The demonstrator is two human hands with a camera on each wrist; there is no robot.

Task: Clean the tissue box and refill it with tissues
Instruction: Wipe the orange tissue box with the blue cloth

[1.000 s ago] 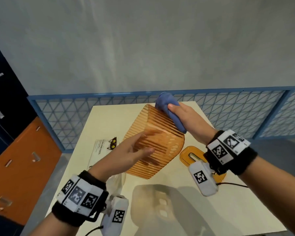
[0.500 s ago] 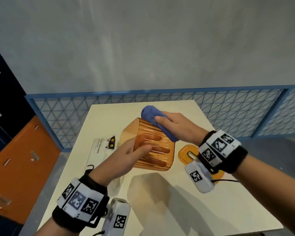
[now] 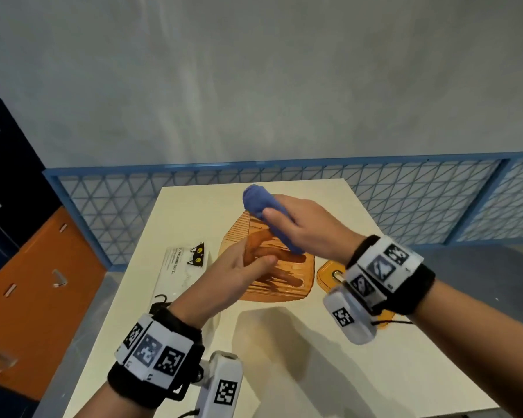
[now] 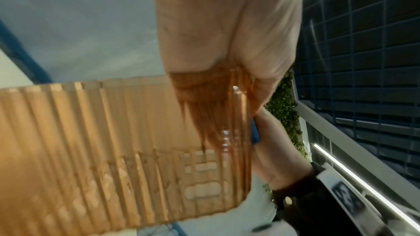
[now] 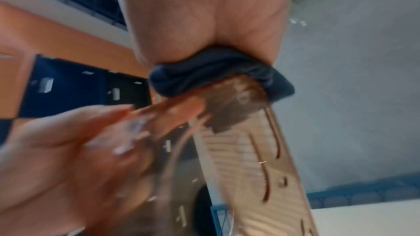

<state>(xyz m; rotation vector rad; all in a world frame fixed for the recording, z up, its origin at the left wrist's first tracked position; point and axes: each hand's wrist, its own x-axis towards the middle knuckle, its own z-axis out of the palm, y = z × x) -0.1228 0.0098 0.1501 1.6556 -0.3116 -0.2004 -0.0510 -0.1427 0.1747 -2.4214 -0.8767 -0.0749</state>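
A see-through orange ribbed tissue box (image 3: 287,277) is held tilted above the cream table (image 3: 284,357). My left hand (image 3: 242,268) grips it, thumb outside and fingers showing through the wall from inside. The same box (image 4: 118,150) fills the left wrist view. My right hand (image 3: 302,227) grips a rolled blue cloth (image 3: 258,200) and presses it on the box's upper far edge. In the right wrist view the cloth (image 5: 218,73) looks dark and sits against the box (image 5: 256,153). An orange lid (image 3: 329,276) lies on the table, partly behind my right wrist.
A pack of tissues (image 3: 183,268) with a black cat print lies on the table to the left of the box. A blue mesh fence (image 3: 420,200) runs behind the table. Orange and dark blue cabinets (image 3: 27,282) stand at the left.
The box has swung from showing its broad ribbed side to showing its slotted face. The cloth has moved along its upper edge, and both hands have shifted slightly left.
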